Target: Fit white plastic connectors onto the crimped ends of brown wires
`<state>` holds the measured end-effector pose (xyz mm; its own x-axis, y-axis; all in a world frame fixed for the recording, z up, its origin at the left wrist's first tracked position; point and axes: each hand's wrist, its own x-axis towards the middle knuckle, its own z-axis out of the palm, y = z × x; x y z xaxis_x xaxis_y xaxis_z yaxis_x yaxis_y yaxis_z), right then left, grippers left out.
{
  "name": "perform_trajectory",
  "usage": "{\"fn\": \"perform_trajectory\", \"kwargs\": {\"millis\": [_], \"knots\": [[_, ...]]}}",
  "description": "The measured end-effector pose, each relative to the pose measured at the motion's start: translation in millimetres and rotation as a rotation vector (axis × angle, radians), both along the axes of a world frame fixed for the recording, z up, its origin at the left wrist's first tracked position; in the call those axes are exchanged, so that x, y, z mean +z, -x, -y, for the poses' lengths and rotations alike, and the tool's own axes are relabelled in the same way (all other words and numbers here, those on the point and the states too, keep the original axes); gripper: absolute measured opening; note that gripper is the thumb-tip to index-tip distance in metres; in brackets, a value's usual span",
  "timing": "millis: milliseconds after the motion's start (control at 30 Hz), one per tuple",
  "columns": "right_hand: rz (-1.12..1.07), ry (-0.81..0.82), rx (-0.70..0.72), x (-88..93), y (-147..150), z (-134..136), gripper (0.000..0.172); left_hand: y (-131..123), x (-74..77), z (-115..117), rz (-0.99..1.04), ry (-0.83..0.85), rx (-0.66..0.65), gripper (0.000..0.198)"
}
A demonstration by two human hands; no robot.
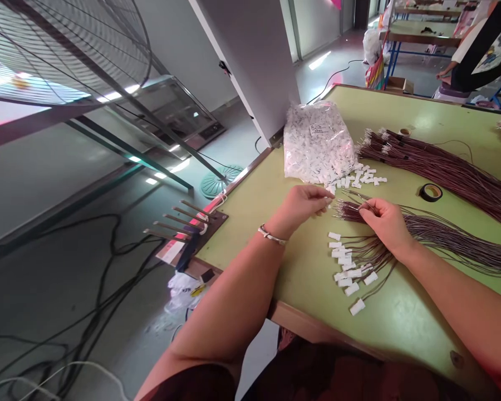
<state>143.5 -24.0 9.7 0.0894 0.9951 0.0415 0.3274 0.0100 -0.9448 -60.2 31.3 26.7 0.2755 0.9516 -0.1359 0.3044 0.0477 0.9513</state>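
Note:
My left hand [300, 209] is closed in a pinch, with a small white plastic connector [329, 205] partly showing at its fingertips. My right hand [386, 225] pinches thin brown wires whose bare ends point toward the left hand. Beneath it runs a bundle of brown wires [451, 240] with metal-tipped ends. Several wires fitted with white connectors [345, 260] fan out on the green table [313, 278], just below the hands. Loose white connectors [361, 177] lie beyond the fingertips, beside a clear plastic bag [317, 142] filled with more of them.
A second wire bundle [446, 170] and a roll of black tape [430, 192] lie on the right. A rack with metal pegs [187, 220] sits at the left table edge. A large fan [67, 50] stands on the left, and another person [480, 50] sits at the back right.

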Motion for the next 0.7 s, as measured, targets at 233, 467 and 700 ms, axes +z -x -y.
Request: {"fn": "perform_trajectory", "kwargs": {"millis": [233,467,700], "knots": [[0.148,-0.184,0.003,1.6,1,6,0.010,-27,-5.8,12,0.452,0.365,0.058,0.016],[0.224,-0.224,0.026,2.0,1,4,0.008,-26,-7.4,10,0.412,0.434,0.016,0.017],[0.319,-0.261,0.027,-2.0,0,5,0.007,-28,-4.2,14,0.333,0.347,-0.003,0.017]]}}
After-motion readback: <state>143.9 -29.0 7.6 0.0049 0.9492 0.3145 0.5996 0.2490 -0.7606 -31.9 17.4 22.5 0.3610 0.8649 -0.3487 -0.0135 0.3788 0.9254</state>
